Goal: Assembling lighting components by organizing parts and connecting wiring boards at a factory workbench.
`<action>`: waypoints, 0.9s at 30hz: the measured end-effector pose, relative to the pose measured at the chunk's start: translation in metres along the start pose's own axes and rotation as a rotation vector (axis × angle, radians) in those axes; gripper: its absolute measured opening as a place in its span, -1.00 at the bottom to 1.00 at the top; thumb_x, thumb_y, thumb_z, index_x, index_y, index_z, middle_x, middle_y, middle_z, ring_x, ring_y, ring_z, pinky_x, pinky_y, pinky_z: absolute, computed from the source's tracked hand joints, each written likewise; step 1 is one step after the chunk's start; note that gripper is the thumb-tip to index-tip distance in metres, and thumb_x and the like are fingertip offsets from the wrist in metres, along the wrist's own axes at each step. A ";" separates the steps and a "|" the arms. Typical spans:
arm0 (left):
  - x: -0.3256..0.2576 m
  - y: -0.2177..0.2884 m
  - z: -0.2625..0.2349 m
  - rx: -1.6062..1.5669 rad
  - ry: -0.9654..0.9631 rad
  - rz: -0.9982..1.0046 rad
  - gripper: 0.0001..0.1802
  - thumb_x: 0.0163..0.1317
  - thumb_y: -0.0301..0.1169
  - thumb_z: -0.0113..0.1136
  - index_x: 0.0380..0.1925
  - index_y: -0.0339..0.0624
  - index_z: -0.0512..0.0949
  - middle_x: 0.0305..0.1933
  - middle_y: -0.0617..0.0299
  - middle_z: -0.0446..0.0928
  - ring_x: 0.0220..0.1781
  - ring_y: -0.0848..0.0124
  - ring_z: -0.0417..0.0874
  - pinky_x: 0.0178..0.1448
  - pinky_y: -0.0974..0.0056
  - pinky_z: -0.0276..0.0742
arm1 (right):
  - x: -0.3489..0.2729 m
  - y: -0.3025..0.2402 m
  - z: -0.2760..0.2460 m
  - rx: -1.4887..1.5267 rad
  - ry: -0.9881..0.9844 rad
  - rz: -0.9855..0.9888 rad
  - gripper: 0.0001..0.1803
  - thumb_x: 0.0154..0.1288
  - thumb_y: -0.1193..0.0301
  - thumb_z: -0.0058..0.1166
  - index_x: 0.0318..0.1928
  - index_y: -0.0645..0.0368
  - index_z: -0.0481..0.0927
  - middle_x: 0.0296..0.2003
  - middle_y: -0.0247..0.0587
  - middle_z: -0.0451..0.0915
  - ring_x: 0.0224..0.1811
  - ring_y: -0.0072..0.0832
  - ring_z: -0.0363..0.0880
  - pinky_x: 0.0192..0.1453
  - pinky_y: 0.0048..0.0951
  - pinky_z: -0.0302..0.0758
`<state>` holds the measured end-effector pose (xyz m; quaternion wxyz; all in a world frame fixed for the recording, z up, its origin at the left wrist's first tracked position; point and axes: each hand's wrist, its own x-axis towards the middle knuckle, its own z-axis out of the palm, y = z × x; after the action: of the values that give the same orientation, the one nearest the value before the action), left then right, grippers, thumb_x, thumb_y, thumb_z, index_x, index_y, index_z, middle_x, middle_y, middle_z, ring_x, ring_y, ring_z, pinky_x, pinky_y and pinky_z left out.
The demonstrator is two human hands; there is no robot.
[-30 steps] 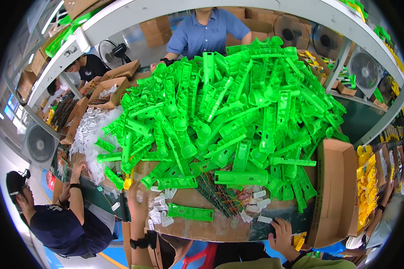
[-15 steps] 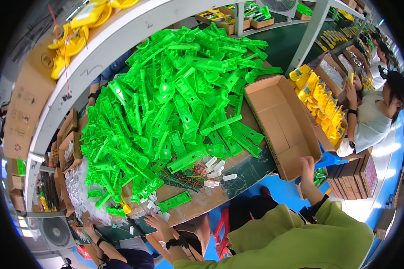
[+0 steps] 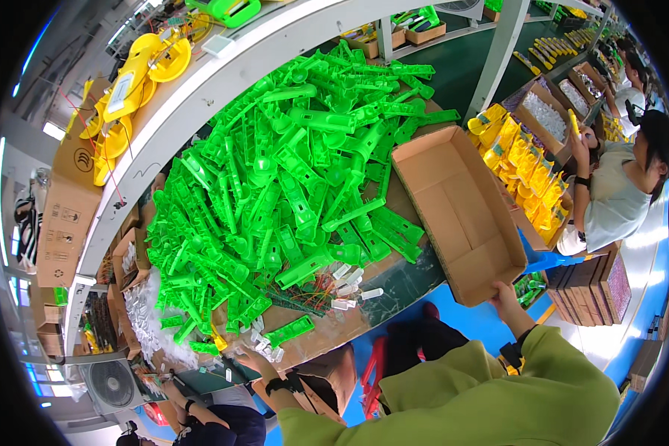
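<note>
My right hand (image 3: pixel 506 299) grips the near end of a shallow open cardboard box (image 3: pixel 464 208). The box lies slanted at the table's right edge, and no parts show inside it. My left hand (image 3: pixel 255 362) is at the near table edge, fingers stretched out, beside small white connector pieces (image 3: pixel 266 347) and a single green plastic casing (image 3: pixel 290 331). Nothing shows in that hand. Ahead of both hands rises a large heap of bright green plastic casings (image 3: pixel 290 163). Thin coloured wires (image 3: pixel 316 290) and white plastic blocks (image 3: pixel 347 279) lie at its near side.
A white metal frame (image 3: pixel 171 104) arches over the table's far left, carrying yellow parts (image 3: pixel 130 85). To the right stand a box of yellow casings (image 3: pixel 524 167) and a co-worker (image 3: pixel 617 189). Another person's arm (image 3: pixel 189 405) reaches in at lower left, near clear plastic parts (image 3: pixel 152 320).
The whole view has shifted somewhat. My right hand has moved from the box's side rim down to its near corner. My left hand has shifted slightly along the table edge.
</note>
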<state>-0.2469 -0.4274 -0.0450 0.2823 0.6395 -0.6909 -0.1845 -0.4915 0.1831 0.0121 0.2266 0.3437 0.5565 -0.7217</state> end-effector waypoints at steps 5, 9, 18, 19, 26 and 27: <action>-0.008 0.035 -0.018 -0.014 -0.124 -0.022 -0.25 0.18 0.03 -0.16 0.10 -0.49 0.10 0.14 -0.30 0.13 0.17 -0.09 0.16 0.21 0.04 0.07 | -0.053 -0.005 0.029 0.137 0.108 -0.042 -0.61 0.08 0.46 -0.10 -0.02 0.11 0.27 -0.13 -0.27 0.42 -0.12 -0.41 0.44 -0.21 -0.32 0.49; -0.011 0.039 -0.014 0.061 -0.227 0.151 -0.32 0.21 -0.07 -0.15 0.11 -0.46 0.09 0.14 -0.30 0.12 0.18 -0.11 0.14 0.22 0.01 0.06 | -0.069 -0.015 0.050 0.130 0.032 -0.129 -0.59 0.07 0.46 -0.09 0.00 0.11 0.26 -0.11 -0.28 0.41 -0.10 -0.43 0.42 -0.17 -0.32 0.47; 0.020 0.057 -0.050 0.012 -0.221 0.339 -0.41 0.19 -0.22 -0.08 0.10 -0.40 0.12 0.15 -0.25 0.13 0.19 -0.07 0.14 0.24 0.07 0.05 | -0.112 -0.072 0.150 -0.094 0.075 -0.331 -0.65 0.04 0.43 -0.09 -0.09 0.18 0.33 -0.30 -0.28 0.47 -0.33 -0.51 0.49 -0.33 -0.49 0.46; 0.022 0.068 -0.057 0.010 -0.214 0.333 -0.41 0.19 -0.22 -0.08 0.10 -0.40 0.12 0.15 -0.25 0.13 0.19 -0.07 0.14 0.24 0.07 0.05 | -0.115 -0.081 0.162 -0.098 0.067 -0.334 -0.65 0.04 0.43 -0.09 -0.09 0.18 0.33 -0.30 -0.28 0.47 -0.33 -0.51 0.49 -0.33 -0.49 0.46; 0.013 0.174 -0.083 -0.646 -1.034 -0.028 -0.27 0.15 0.01 -0.06 0.20 -0.17 0.03 0.09 0.01 0.30 0.08 0.23 0.35 0.15 0.14 0.17 | -0.135 -0.099 0.305 -0.410 -0.297 -0.260 -0.47 0.03 0.23 -0.01 -0.01 0.25 0.26 -0.31 -0.17 0.49 -0.46 -0.45 0.53 -0.44 -0.51 0.49; 0.004 0.194 -0.085 -0.746 -1.155 -0.034 -0.21 0.11 0.07 -0.06 0.22 -0.11 -0.04 0.12 0.03 0.27 0.09 0.23 0.34 0.14 0.12 0.17 | -0.137 -0.092 0.327 -0.398 -0.345 -0.273 -0.38 0.02 0.20 0.01 0.05 0.27 0.19 -0.29 -0.13 0.49 -0.48 -0.42 0.53 -0.46 -0.50 0.50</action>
<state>-0.3451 -0.4000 0.1407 0.0670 0.3094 -0.6106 -0.7260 -0.5460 -0.1124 0.2212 0.2817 0.0868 0.6813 -0.6700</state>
